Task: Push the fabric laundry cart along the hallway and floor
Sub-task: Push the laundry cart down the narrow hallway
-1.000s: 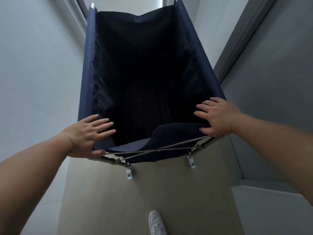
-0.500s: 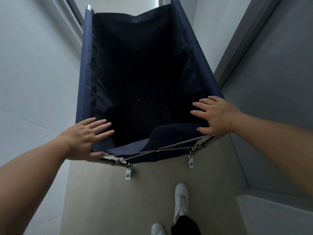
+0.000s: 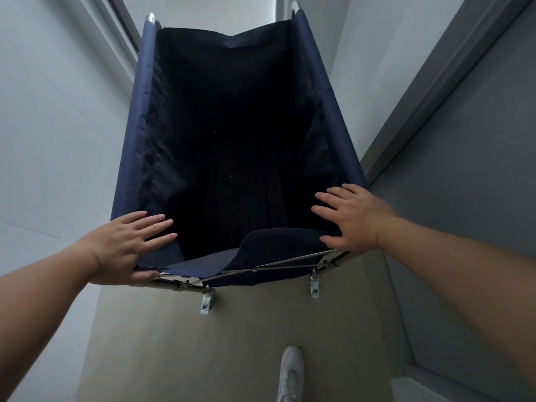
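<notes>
Mid-push: my left hand (image 3: 127, 245) and right hand (image 3: 352, 220) lie flat, fingers spread, on the cart (image 3: 127, 169) near corners, gripping nothing; more hall lies ahead

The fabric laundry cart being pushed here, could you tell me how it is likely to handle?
The fabric laundry cart probably rolls easily: small casters show under its near end. It looks empty inside, so likely light. The near fabric edge sags, so it would give under the left hand and right hand.

Dim, cool, even light; brightest at top centre. Cart interior (image 3: 232, 140) near black. Wide-angle bending at edges; focus sharp.
</notes>
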### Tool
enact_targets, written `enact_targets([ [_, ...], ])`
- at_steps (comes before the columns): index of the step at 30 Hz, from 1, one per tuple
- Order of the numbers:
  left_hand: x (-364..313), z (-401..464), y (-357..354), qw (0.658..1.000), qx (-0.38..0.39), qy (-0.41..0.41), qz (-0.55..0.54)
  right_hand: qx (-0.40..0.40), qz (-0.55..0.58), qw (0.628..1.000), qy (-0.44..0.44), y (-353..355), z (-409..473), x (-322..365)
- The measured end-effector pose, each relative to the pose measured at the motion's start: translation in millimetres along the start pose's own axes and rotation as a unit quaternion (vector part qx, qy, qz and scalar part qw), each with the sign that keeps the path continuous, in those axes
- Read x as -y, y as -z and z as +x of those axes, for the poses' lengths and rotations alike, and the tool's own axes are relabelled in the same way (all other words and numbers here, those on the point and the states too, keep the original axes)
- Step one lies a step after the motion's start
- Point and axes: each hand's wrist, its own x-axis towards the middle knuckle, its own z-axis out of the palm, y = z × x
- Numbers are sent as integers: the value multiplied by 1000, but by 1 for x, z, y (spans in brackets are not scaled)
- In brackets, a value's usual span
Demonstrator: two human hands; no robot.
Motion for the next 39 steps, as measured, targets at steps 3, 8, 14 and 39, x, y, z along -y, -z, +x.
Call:
enact_targets([
  [3,9,12,5,1000,4,2,3,-1,1,1000,4,3,12,-14],
  [8,24,30,7,1000,6,1,12,2,-14,1000,7,5,33,-33],
  [14,45,50,10,1000,7,8,12,7,-26,1000,6,11,57,-54],
  [39,197,145,5,1000,-22,-3,13,7,-32,999,-11,53,204,-123],
])
